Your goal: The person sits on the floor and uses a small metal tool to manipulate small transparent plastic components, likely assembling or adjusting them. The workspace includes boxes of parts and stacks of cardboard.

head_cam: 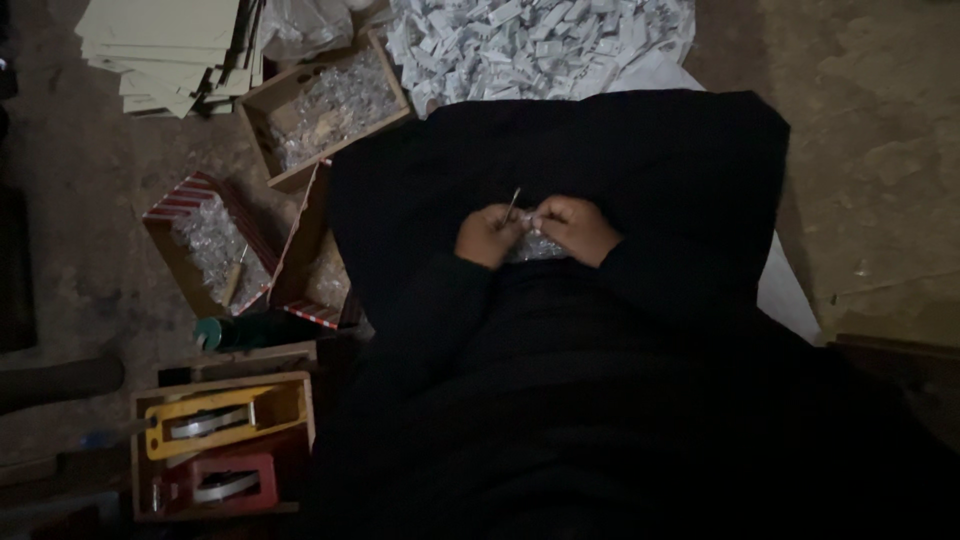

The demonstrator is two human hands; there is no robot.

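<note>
Looking down from the head camera, both hands meet at the centre of the frame over a lap covered in black cloth [620, 150]. The left hand [487, 236] is curled shut, pinching a thin metal pin [512, 206] that sticks up and tilts slightly right. The right hand [578, 229] is also closed, its fingertips touching the left, and a small clear plastic bag [535, 248] shows crumpled and shiny just beneath and between them.

As I judge it, the light is poor and the pin is slim and smooth, so it could slip from the pinch and vanish into the dark folds; the bag's slick film could slide off the lap the same way.

At upper left lie flat pale cardboard sheets [165, 45], stacked loosely. Beside them an open cardboard box [325, 105] holds glinting clear packets, and two more boxes [215, 245] with red-striped flaps sit at middle left. A heap of small white pieces [530, 40] fills the upper centre. At lower left a wooden tray [220, 445] carries a yellow tape dispenser [215, 420] and a red tape dispenser [220, 485], both hard moulded plastic. The floor [880, 150] looks rough and dusty.
</note>
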